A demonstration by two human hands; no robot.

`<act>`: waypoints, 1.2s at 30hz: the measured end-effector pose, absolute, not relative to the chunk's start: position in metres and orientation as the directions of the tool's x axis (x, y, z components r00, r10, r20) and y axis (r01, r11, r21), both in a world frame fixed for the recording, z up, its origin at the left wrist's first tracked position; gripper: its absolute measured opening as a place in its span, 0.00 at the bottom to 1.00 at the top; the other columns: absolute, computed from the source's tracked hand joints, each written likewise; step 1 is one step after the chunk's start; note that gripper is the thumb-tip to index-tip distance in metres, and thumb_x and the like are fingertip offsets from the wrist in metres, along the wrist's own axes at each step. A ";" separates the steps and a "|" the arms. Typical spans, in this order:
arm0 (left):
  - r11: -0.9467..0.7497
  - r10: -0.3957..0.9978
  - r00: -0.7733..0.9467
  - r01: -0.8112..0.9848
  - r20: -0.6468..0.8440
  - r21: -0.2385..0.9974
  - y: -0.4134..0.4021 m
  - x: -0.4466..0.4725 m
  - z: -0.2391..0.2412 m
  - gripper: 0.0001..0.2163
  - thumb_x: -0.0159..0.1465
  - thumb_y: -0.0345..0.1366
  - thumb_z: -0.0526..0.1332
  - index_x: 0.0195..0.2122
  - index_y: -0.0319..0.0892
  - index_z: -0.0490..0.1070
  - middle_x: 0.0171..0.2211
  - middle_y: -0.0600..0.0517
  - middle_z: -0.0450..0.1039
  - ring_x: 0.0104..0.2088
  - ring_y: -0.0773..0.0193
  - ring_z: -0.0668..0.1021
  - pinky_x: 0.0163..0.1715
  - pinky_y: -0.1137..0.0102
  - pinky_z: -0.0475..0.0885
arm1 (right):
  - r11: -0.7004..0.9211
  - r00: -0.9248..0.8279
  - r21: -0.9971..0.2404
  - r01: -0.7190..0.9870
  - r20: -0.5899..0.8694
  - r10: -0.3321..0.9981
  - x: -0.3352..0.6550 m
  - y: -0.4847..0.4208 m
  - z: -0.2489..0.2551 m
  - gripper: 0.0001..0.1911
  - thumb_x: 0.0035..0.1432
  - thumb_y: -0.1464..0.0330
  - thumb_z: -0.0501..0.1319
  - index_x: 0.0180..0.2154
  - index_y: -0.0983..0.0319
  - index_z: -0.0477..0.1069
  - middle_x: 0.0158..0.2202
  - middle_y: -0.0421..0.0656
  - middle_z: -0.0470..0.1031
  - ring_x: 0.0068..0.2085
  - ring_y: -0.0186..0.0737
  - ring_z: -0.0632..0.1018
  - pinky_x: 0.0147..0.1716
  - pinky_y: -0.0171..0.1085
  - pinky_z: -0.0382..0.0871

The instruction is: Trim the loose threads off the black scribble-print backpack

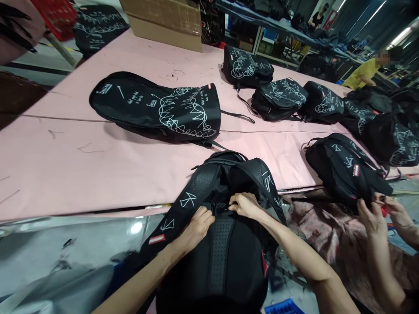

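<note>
Nearest the camera, a black near backpack [242, 266] is standing with its padded back panel facing the wearer, its upper end reaching over the edge of the pink table [65, 161]. Seen from the head view, the left hand [200, 222] is closing its curled fingers on the dark fabric at the top of that panel, and the right hand [245, 206] is pinching the same area just beside it; whether either is also gripping something small, I cannot tell. Work at this spot is looking under way rather than finished: the shoulder straps [188, 200] are already showing white drawn marks and appear attached, while what is remaining is staying hidden beneath the fingers. Farther in, a patterned backpack [131, 104] is lying flat on the table, taking up the space just beyond, with loose threads [90, 149] scattering nearby. Toward the right, more black bags [281, 98] are crowding together, and a co-worker's hands [371, 220] are handling another bag [337, 170], limiting room on that side. Behind, a cardboard box [163, 26] is occupying the far edge, and a person in yellow [360, 76] is appearing in the background.
</note>
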State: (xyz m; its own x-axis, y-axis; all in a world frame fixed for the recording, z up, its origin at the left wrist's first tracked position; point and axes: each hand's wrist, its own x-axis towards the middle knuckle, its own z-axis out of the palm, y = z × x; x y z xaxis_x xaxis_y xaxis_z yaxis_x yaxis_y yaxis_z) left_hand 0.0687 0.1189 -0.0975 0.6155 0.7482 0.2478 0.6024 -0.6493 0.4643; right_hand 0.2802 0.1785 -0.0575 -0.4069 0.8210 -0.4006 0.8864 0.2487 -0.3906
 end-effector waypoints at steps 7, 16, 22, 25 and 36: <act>-0.647 0.759 0.562 0.589 0.330 0.485 0.122 0.071 -0.113 0.11 0.64 0.26 0.49 0.28 0.38 0.68 0.26 0.51 0.63 0.31 0.65 0.64 0.32 0.68 0.60 | 0.121 -0.346 -0.487 0.865 -0.403 0.847 0.275 0.176 -0.062 0.08 0.52 0.62 0.60 0.35 0.54 0.73 0.32 0.34 0.76 0.37 0.34 0.75 0.34 0.31 0.58; -0.390 0.904 0.426 0.777 0.044 0.495 0.146 0.086 -0.080 0.12 0.62 0.30 0.53 0.46 0.40 0.69 0.36 0.48 0.74 0.37 0.61 0.74 0.39 0.68 0.66 | -0.023 -0.232 -0.566 0.824 -0.373 0.898 0.279 0.166 -0.065 0.08 0.53 0.63 0.57 0.34 0.57 0.73 0.35 0.35 0.76 0.38 0.34 0.74 0.34 0.31 0.58; -0.259 0.771 0.449 0.869 -0.452 0.421 0.192 0.101 -0.039 0.11 0.54 0.36 0.59 0.38 0.52 0.75 0.31 0.57 0.76 0.36 0.64 0.76 0.35 0.74 0.65 | 0.011 -0.265 -0.611 0.791 -0.327 0.907 0.283 0.163 -0.064 0.09 0.54 0.63 0.57 0.34 0.59 0.74 0.30 0.36 0.75 0.32 0.32 0.73 0.29 0.30 0.55; -0.268 0.742 0.446 0.881 -0.500 0.389 0.202 0.109 -0.042 0.08 0.51 0.36 0.61 0.33 0.50 0.76 0.31 0.57 0.76 0.35 0.64 0.77 0.30 0.75 0.65 | 0.034 -0.287 -0.627 0.778 -0.308 0.907 0.285 0.161 -0.064 0.09 0.54 0.65 0.57 0.35 0.60 0.74 0.29 0.36 0.74 0.30 0.31 0.72 0.28 0.29 0.55; -0.473 0.719 0.580 0.812 -0.383 0.343 0.194 0.114 -0.053 0.07 0.59 0.31 0.53 0.30 0.42 0.71 0.31 0.48 0.75 0.38 0.58 0.77 0.36 0.70 0.66 | 0.064 -0.249 -0.599 0.798 -0.231 0.941 0.295 0.158 -0.062 0.06 0.55 0.69 0.57 0.34 0.62 0.71 0.31 0.40 0.73 0.34 0.34 0.72 0.31 0.30 0.55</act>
State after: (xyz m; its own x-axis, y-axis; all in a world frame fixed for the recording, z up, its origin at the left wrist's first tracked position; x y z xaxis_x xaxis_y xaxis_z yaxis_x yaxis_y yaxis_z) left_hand 0.1139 0.1937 -0.0527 0.5804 0.7188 -0.3828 0.8117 -0.4726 0.3433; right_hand 0.2948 0.1576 -0.0618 -0.2485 0.9406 -0.2314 0.7983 0.0636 -0.5989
